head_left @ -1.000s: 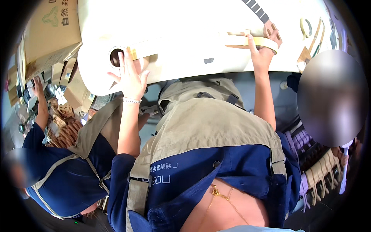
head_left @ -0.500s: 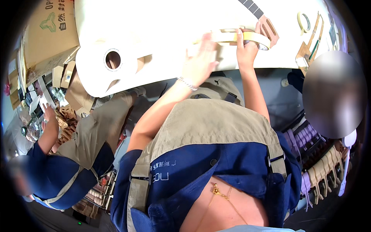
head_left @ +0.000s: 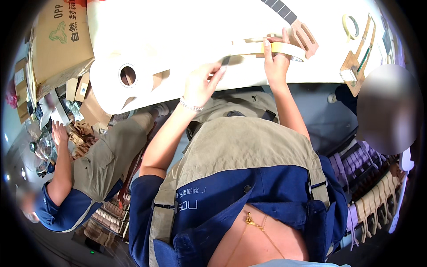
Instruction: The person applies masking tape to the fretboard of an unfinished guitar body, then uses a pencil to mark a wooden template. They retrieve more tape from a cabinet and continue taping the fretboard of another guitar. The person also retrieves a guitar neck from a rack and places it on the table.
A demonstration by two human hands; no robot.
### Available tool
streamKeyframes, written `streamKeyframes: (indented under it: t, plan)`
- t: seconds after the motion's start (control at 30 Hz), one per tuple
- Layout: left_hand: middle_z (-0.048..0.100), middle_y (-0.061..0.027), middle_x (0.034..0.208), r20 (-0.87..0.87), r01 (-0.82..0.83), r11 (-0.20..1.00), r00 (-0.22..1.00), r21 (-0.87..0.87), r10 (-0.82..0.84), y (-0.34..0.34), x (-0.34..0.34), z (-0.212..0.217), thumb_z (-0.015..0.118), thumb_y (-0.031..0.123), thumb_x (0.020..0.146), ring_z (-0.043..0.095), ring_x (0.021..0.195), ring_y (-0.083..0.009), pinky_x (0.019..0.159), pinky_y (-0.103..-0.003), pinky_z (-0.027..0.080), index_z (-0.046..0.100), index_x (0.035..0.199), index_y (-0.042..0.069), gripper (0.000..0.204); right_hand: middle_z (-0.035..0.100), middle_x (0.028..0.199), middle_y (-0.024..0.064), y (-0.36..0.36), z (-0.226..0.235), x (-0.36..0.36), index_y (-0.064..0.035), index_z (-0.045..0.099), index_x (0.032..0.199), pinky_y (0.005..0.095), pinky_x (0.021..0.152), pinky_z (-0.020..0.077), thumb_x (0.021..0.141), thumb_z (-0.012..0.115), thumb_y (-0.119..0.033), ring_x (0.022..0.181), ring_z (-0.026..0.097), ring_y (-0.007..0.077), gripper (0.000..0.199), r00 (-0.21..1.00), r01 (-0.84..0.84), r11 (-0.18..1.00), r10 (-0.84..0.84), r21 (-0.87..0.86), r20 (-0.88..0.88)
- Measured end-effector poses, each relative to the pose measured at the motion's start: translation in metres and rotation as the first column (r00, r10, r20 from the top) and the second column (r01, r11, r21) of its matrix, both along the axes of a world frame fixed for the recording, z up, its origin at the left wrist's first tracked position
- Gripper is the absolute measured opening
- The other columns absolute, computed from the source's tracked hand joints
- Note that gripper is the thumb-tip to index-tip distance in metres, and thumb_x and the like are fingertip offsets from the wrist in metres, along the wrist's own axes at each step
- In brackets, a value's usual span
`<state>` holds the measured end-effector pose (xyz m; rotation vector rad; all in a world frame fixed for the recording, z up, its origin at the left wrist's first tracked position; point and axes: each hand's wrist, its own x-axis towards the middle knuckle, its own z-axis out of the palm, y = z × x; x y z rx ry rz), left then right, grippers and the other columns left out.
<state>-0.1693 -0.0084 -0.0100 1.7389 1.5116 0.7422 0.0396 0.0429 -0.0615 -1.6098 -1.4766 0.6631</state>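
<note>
Back to the left comes the left hand, and what was an open, blurred sweep half a second ago is now a neat pinch! Thumb and fingers close on a small dark piece, which lay loose on the white table in the oldest view; it seems to have been picked up. Over on the right, the right hand hasn't let go: fingers wrapped on the yellow tape roll, just near of the slotted wooden headstock. A pale strip runs left from that roll, its end lost in glare. So both hands are now occupied, dark piece just beside the strip, which looks like a handy spot for dealing with the tape. Well apart to the left, the round sound hole sits untouched.
</note>
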Motion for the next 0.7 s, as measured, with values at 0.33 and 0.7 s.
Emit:
streamKeyframes:
  t: [0.33, 0.7]
  plan:
    - [0.059, -0.0009, 0.068, 0.413, -0.158, 0.906, 0.850, -0.393, 0.328, 0.030, 0.029, 0.003, 0.062, 0.002, 0.082, 0.056, 0.060, -0.0052, 0.056, -0.020, 0.049, 0.048, 0.126, 0.002, 0.045, 0.059, 0.093, 0.0110, 0.003, -0.004, 0.005, 0.0004, 0.033, 0.134, 0.0383, 0.084, 0.0411, 0.087, 0.057, -0.016, 0.092, 0.052, 0.0212, 0.055, 1.000, -0.013, 1.000, 0.013, 0.006, -0.007]
    - [0.062, -0.0103, 0.070, 0.185, -0.267, 0.895, 0.919, -0.358, 0.348, 0.035, 0.046, -0.002, 0.062, 0.005, 0.076, 0.059, 0.062, -0.0181, 0.064, -0.031, 0.048, 0.055, 0.116, 0.003, 0.040, 0.057, 0.116, 0.0185, -0.024, 0.026, 0.027, 0.0011, 0.055, 0.115, 0.0568, 0.106, 0.0103, 0.087, 0.042, -0.027, 0.113, 0.050, 0.0328, 0.041, 0.672, -0.740, 0.576, 0.603, 0.348, 0.430]
